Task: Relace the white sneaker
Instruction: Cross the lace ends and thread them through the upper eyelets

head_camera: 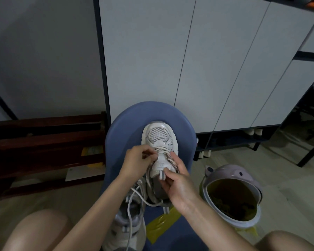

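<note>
You are lacing the white sneaker (159, 142) on a blue stool (123, 127).
Your left hand (136, 160) is pinching the lace (162, 148); your right hand (178, 180) is pinching the tongue loop (161, 175); a second sneaker (125, 230) and a lined bin (230, 198) are sitting close by.

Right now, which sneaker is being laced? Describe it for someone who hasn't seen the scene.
Find the blue stool in front of the white cabinet. The white sneaker stands on it, toe toward the cabinet, both hands on it. The second sneaker lies nearer the knees, untouched.
</note>
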